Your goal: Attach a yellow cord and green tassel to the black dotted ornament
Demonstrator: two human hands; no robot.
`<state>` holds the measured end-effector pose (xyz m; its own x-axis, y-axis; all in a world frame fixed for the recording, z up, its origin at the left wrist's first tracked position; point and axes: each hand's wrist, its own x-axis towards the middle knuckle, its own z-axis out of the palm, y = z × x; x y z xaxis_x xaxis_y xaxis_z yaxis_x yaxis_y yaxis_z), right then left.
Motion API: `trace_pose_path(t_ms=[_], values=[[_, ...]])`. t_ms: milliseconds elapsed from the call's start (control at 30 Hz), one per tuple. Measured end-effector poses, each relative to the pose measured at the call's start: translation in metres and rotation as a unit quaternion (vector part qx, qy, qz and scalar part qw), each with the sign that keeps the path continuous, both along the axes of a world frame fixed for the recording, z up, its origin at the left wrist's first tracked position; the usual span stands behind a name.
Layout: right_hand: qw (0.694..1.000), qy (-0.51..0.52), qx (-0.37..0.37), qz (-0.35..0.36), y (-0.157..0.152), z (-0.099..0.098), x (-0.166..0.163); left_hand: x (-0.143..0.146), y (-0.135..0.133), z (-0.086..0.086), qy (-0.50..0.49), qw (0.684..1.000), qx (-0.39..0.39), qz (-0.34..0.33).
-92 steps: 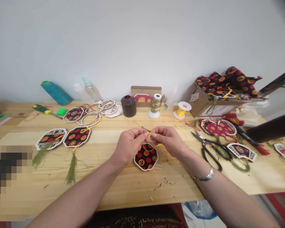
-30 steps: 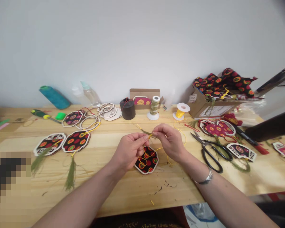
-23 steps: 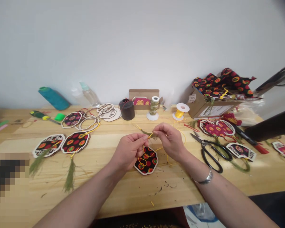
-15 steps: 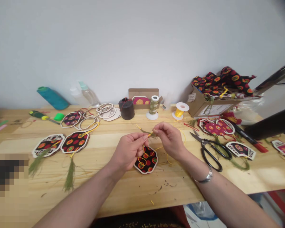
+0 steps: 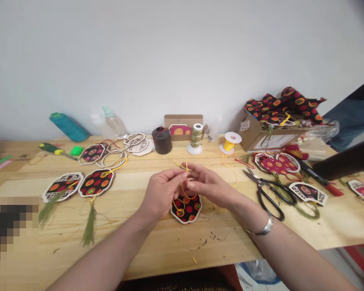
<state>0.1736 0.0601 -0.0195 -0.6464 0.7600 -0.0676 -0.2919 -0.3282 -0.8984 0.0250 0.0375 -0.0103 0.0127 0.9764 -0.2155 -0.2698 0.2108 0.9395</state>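
My left hand point(image 5: 165, 192) pinches a yellow cord point(image 5: 187, 166) between thumb and fingertips. Close against it, my right hand point(image 5: 208, 184) has its fingers curled around the same cord, thumb bent inward. A short end of cord sticks up above the fingertips, and loops hang below. Under both hands lies a scalloped pendant point(image 5: 186, 212) with a pale wooden rim and black floral fabric, its upper part covered by the hands. The yellow cord runs on the right toward a white spool point(image 5: 232, 138).
Black-handled scissors point(image 5: 268, 192) lie to the right, near a fan-shaped piece point(image 5: 308, 192). Finished-looking tasselled pendants point(image 5: 96, 182) rest on the left. Along the wall stand a black thread cone point(image 5: 161, 140), an olive ribbon spool point(image 5: 196, 137) and a cardboard box point(image 5: 268, 135) of fabric.
My right hand has moved left and closed in on my left hand, its fingers now around the cord. The cord end now points upward. My left hand stays nearly in place.
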Motion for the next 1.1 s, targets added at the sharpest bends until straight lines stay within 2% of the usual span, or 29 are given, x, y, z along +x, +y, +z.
trace_pose_path(t_ms=[67, 133, 267, 433, 633, 800, 967, 1100], values=[[0.999, -0.029, 0.011, 0.04, -0.001, 0.001, 0.0, 0.0, -0.001, 0.001, 0.001, 1.0, -0.002, 0.003], [0.996, -0.077, 0.03, 0.045, 0.0, 0.002, 0.001, 0.0, -0.001, 0.001, 0.013, 1.0, -0.003, 0.013], [0.983, -0.157, 0.093, -0.031, 0.004, 0.005, 0.004, -0.002, 0.001, -0.003, 0.064, 0.997, 0.016, 0.04], [0.954, -0.239, 0.148, -0.104, 0.006, 0.011, 0.007, -0.006, 0.003, -0.008, 0.132, 0.99, 0.041, 0.035], [0.938, -0.252, 0.182, -0.154, 0.008, 0.017, 0.011, -0.005, 0.002, -0.004, 0.203, 0.978, 0.038, 0.005], [0.917, -0.285, 0.211, -0.182, 0.011, 0.018, 0.013, -0.005, 0.001, -0.002, 0.217, 0.976, 0.028, -0.008], [0.935, -0.259, 0.198, -0.139, 0.011, 0.018, 0.015, -0.004, 0.0, 0.001, 0.241, 0.969, 0.053, -0.028], [0.97, -0.192, 0.129, -0.07, 0.008, 0.013, 0.012, -0.003, -0.002, 0.001, 0.235, 0.967, 0.076, -0.057]])
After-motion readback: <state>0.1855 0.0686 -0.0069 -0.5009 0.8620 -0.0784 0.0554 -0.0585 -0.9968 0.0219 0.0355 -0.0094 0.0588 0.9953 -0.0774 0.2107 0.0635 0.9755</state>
